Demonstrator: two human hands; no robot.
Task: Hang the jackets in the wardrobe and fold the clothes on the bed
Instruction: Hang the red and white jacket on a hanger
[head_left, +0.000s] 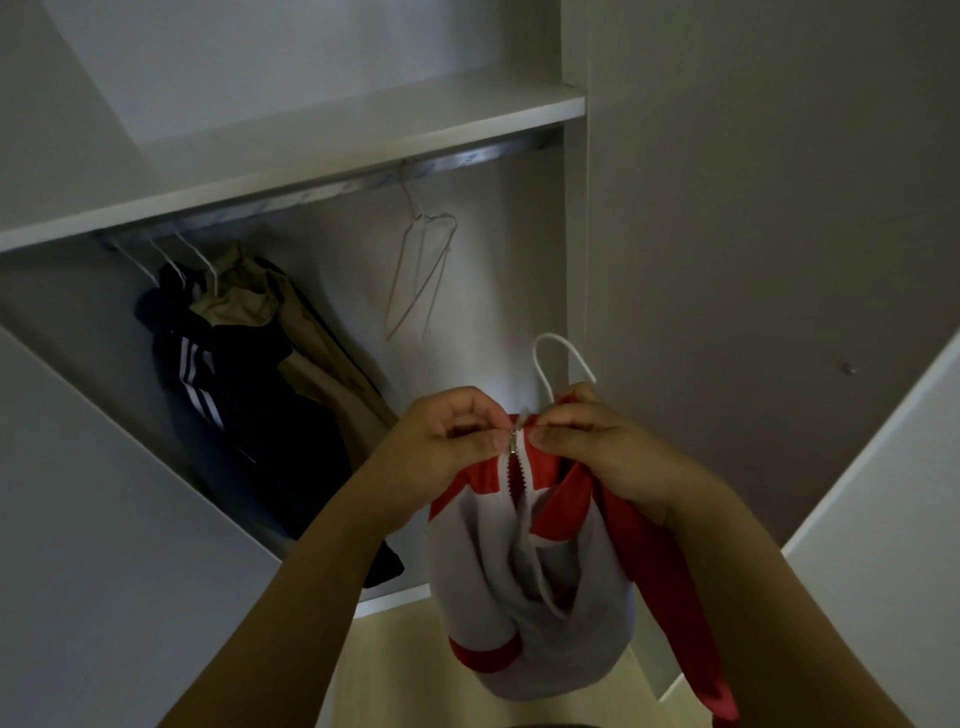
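Note:
A red and grey zip jacket (535, 587) hangs in front of the open wardrobe on a white hanger (558, 358) whose hook sticks up above my hands. My left hand (447, 441) pinches the zip slider at the collar. My right hand (587, 441) pinches the collar on the other side of the white zip. The zip is shut only at the very top and gapes below. A navy jacket with white stripes (234, 415) and a beige jacket (291, 332) hang on the rail (363, 176) at the left.
An empty wire hanger (421, 270) hangs from the rail right of the hung jackets. A white shelf (322, 150) runs above the rail. An open wardrobe door (753, 260) stands at the right. Pale floor shows below.

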